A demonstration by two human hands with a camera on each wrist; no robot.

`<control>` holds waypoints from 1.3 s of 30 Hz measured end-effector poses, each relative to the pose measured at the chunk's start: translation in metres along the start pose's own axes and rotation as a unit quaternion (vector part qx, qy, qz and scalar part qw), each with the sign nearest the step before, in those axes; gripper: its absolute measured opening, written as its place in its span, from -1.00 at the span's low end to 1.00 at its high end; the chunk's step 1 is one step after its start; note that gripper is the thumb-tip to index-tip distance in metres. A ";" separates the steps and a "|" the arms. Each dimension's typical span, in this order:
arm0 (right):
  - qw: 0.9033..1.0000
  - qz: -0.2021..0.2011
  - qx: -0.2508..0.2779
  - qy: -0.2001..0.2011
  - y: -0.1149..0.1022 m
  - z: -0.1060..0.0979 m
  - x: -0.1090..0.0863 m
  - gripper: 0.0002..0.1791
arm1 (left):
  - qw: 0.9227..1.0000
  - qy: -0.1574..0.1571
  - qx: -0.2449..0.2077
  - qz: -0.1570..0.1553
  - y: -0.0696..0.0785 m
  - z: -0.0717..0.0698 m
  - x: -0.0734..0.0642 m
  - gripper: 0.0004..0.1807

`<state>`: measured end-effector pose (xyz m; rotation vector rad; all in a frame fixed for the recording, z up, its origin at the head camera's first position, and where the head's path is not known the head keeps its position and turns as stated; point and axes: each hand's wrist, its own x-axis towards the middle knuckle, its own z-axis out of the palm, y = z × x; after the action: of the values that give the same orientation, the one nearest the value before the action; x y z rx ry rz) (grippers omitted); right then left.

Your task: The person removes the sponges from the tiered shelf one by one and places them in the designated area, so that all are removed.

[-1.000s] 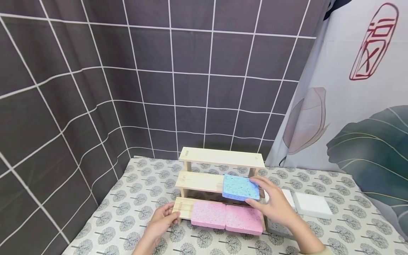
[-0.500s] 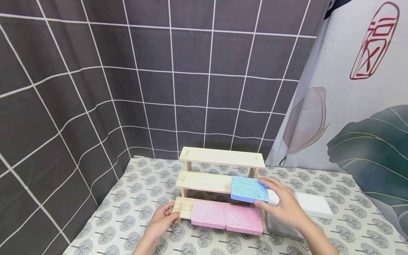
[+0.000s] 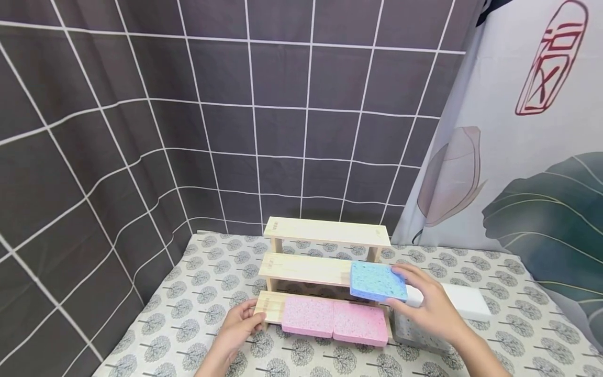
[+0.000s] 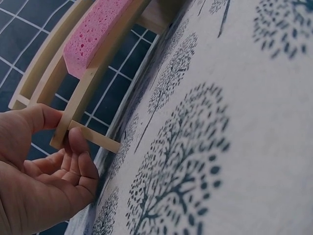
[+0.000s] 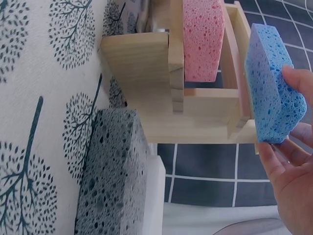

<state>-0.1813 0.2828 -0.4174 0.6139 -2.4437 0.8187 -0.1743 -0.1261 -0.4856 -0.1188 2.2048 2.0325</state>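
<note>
A three-tier wooden rack [image 3: 301, 269] stands on the cloth. My right hand [image 3: 431, 303] grips a blue sponge [image 3: 378, 280] by its right end, at the right end of the middle tier. In the right wrist view the blue sponge [image 5: 274, 83] lies along the tier's board, fingers and thumb at its outer end. Two pink sponges [image 3: 308, 315] lie side by side on the lowest tier. With thumb and fingers, my left hand [image 3: 239, 324] pinches the left end of that tier; the left wrist view shows this hand [image 4: 54, 166] at the board's end.
Right of the rack, a grey sponge [image 3: 419, 332] lies on the tree-print cloth [image 3: 198, 309], partly behind my right hand. A white block [image 3: 471, 302] lies behind it. Dark gridded curtain [image 3: 278, 131] hangs at the back and left.
The right hand has slid the blue sponge rightward along the middle tier, to its right end. My left hand keeps its hold on the lowest tier.
</note>
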 end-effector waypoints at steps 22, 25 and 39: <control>1.000 0.000 0.000 0.024 0.023 -0.019 -0.023 -0.23 | 1.000 -0.002 0.005 -0.012 -0.003 -0.002 0.004 -0.37; 1.000 -0.007 0.007 0.029 0.026 -0.023 -0.026 -0.22 | 1.000 -0.003 0.007 -0.013 -0.003 -0.002 0.004 -0.37; 0.999 -0.005 0.011 0.033 0.035 -0.037 -0.039 -0.22 | 1.000 -0.006 0.001 -0.009 -0.001 -0.002 0.002 -0.36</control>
<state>-0.1587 0.3418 -0.4289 0.5989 -2.3737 0.8492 -0.1761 -0.1283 -0.4868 -0.1243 2.1899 2.0167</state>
